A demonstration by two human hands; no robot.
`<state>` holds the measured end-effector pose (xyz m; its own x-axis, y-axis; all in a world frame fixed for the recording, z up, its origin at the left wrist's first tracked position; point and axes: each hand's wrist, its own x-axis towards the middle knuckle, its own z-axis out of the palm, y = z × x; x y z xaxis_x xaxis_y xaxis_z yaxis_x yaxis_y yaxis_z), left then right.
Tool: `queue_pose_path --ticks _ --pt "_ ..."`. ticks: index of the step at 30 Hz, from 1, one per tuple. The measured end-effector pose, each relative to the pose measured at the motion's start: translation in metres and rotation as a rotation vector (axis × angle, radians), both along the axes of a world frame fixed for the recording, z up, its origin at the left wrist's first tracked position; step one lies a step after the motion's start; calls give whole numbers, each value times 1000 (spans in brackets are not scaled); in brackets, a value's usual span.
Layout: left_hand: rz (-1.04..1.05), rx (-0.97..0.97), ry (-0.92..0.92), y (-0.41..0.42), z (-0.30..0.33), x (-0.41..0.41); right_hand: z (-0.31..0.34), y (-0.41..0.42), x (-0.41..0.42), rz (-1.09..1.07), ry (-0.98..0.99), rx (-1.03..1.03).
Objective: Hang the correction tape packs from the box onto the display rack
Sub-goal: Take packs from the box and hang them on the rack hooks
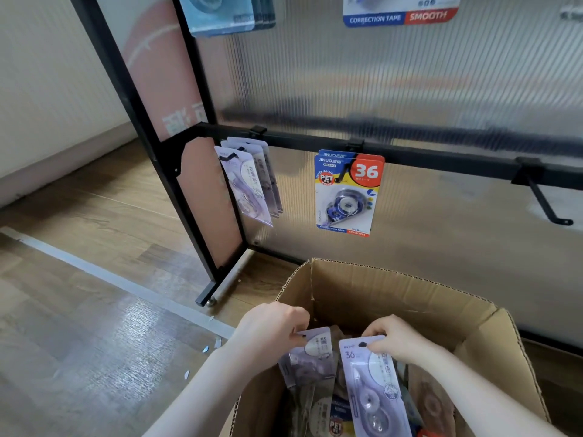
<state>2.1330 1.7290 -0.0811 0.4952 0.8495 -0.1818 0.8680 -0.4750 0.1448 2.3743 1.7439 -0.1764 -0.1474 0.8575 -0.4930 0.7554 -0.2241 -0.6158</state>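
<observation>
Head view shows both our forearms reaching down into the open cardboard box (394, 288) at the near right. Our left hand (271, 329) is curled, fingertips pinching the top edge of a pale lilac correction tape pack (310, 357) that stands tilted inside the box. Our right hand (394, 340) pinches the top of a second lilac pack (373, 389), just beside its hang hole — this one is lifted more upright and marked 36. The two packs sit side by side, close but whether they touch we cannot tell. More packs (334, 421) lie jumbled beneath them in the box.

Beyond the box's far flap stands the display rack (189, 197), a black frame with a ribbed translucent back panel. Its lower rail (426, 154) carries three hooks: the left hook (228, 157) bears several lilac packs (249, 184), the middle one holds blue-and-red packs (345, 193) (two at least, one behind the other), and the right hook (545, 203) juts out bare. Open room lies between the box top and that rail. Higher up, more hanging packs (400, 11) are cut off by the top edge.

To the left, wood-look floor (79, 247) runs along the rack's foot, crossed by a pale strip (126, 285) with small scraps near it.
</observation>
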Motion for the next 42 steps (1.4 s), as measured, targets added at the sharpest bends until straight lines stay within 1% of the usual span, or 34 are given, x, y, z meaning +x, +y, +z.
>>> queue_pose_path --ticks 4,10,18,24,31,34,38,42 --pt "34 23 -49 0 7 -3 22 -1 5 2 -6 35" --pt "41 112 -122 3 16 -1 52 -6 9 -77 -44 209" --pt "88 111 -263 9 31 -3 93 -9 12 -94 -118 397" --pt "149 150 -380 11 52 -6 116 -10 14 -106 -83 439" --pt "148 204 -424 17 80 -11 139 -13 8 -118 -49 493" --pt "158 231 -457 25 95 -21 150 -16 7 -100 -47 537" --pt "231 264 -556 41 111 -38 168 -19 7 -82 -66 586" --pt "243 316 -564 56 128 -55 178 -21 6 -84 -49 622"
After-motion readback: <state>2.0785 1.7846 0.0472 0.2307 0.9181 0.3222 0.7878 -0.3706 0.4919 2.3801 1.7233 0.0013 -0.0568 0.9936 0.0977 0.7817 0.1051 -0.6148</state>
